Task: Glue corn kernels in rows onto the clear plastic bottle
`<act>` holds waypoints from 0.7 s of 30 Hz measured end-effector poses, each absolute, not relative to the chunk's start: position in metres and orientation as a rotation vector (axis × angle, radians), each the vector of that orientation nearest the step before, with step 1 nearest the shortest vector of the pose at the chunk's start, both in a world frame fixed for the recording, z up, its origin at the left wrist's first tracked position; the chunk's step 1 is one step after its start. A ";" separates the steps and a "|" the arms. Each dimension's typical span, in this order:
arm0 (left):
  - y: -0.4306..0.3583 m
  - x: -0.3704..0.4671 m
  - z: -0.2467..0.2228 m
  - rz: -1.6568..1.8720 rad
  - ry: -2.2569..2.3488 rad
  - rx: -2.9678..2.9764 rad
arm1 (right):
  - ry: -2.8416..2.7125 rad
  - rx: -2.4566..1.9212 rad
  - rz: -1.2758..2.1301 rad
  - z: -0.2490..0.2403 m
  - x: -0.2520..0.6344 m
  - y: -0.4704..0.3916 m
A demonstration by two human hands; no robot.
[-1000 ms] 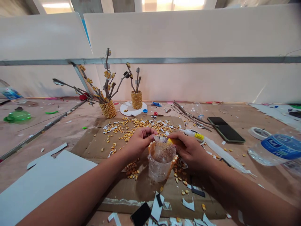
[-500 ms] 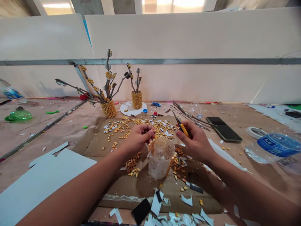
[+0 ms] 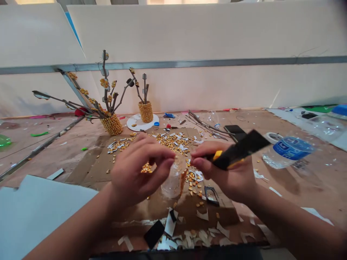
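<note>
My left hand (image 3: 143,166) is raised over the left side of a clear plastic cup (image 3: 169,186), thumb and forefinger pinched together. Whatever lies between those fingertips is too small to make out. On the cup's other side, my right hand (image 3: 230,173) grips a yellow-and-black cutter knife (image 3: 218,156). A broad, flat black part (image 3: 246,146) slants up from that hand, slightly blurred. Corn kernels cling along the cup's right side (image 3: 183,180). More loose corn kernels (image 3: 173,140) and white scraps lie behind it on a cardboard sheet (image 3: 89,159).
Two kernel-covered pots with twigs, one larger (image 3: 112,124) and one smaller (image 3: 145,112), stand at the back. Loose twigs (image 3: 204,124), a phone (image 3: 235,133), a tape roll (image 3: 272,137) and a plastic bottle (image 3: 288,151) lie right. White board (image 3: 48,213) is at left; paper scraps (image 3: 192,238) in front.
My left hand has come nearer and now partly covers the cup. The cutter knife has turned in my right hand, its black part now pointing up and right. The view has shifted right.
</note>
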State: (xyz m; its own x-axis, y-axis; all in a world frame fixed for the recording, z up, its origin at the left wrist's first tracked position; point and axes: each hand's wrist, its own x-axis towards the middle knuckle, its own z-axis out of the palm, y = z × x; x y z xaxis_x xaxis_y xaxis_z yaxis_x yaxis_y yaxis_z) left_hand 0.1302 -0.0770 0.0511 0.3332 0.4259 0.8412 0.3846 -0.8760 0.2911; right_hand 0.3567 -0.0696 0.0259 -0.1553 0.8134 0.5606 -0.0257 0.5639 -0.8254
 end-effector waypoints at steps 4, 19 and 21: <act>-0.082 0.144 0.055 1.512 0.717 2.724 | -1.641 -0.493 0.817 0.031 0.353 -0.081; -0.078 0.104 0.053 0.769 0.916 2.649 | -1.803 -0.745 0.885 0.023 0.374 -0.060; -0.077 0.101 0.052 0.689 0.921 2.641 | -1.828 -0.762 0.897 0.021 0.376 -0.057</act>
